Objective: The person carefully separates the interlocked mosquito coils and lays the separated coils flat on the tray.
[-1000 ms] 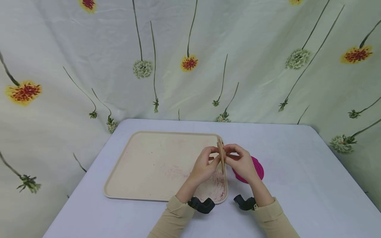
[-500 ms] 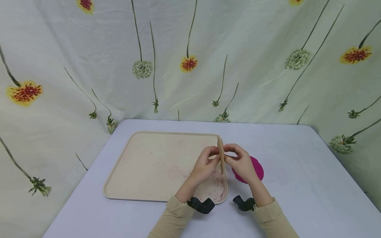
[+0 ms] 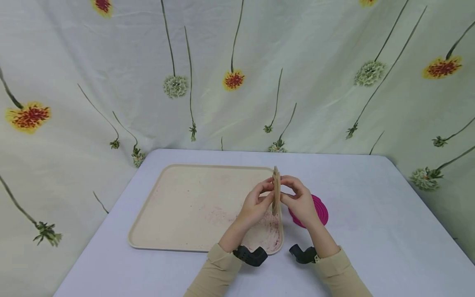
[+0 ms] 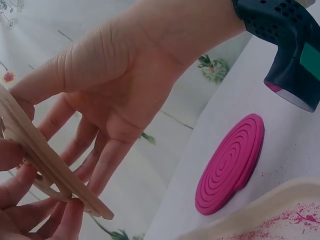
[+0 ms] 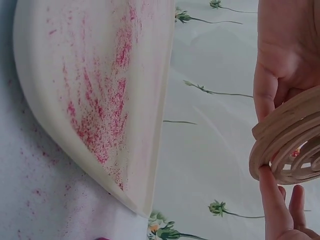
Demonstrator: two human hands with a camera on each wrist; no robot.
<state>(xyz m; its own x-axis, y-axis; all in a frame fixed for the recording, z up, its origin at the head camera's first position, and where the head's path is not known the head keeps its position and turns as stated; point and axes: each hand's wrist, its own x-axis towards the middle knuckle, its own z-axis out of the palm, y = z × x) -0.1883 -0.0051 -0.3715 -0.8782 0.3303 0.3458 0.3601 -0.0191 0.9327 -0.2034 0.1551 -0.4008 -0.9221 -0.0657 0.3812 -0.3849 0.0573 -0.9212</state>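
Observation:
Between both hands is a flat tan spiral disc (image 3: 276, 194), held on edge above the right end of the tray. Its material is unclear. My left hand (image 3: 256, 204) pinches it from the left side, thumb nearest me. From the right, my right hand (image 3: 299, 202) pinches it between thumb and fingers. Open gaps show between the coils of the tan disc (image 5: 280, 132) in the right wrist view. Close to the right hand, a pink spiral disc (image 3: 322, 211) lies on the table, partly covered by that hand; the left wrist view shows the pink disc (image 4: 227, 165) whole.
A large beige tray (image 3: 178, 206) covers the table's left and middle part. Pink crumbs and smears (image 5: 112, 117) mark its near right corner, with some specks on the white tablecloth (image 3: 371, 214). Behind the table hangs a flower-print cloth (image 3: 326, 103).
The tan disc has risen slightly and stands straighter, after leaning to the left at its top. Fingers of the right hand have shifted a little upward along it. Tray and pink disc stay put.

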